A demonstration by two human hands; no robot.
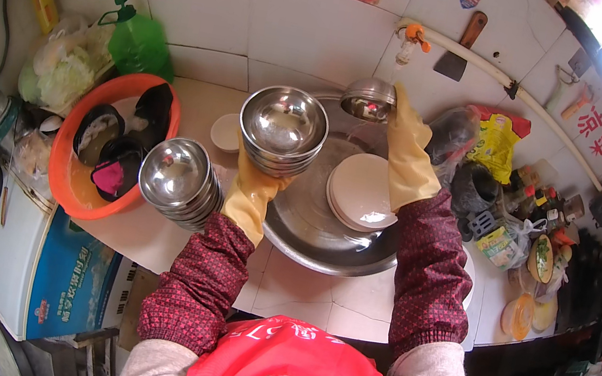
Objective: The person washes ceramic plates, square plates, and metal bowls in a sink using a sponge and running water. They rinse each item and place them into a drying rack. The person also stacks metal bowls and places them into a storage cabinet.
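Note:
My left hand, in a yellow rubber glove, supports a short stack of stainless steel bowls from below. Under the tap, my right hand, gloved alike, grips a tilted metal bowl; a second one seems nested with it. Below sits a wide metal basin, in which a stack of white plates rests. Water appears to drip from the bowl into the basin. Left of my left hand, a taller stack of steel bowls leans on the counter, near a small white bowl.
An orange tub with dark pots in water stands at the left. Behind it is a green plastic jug. A cleaver-like scraper hangs by the pipe. Bags and bottles crowd the right counter.

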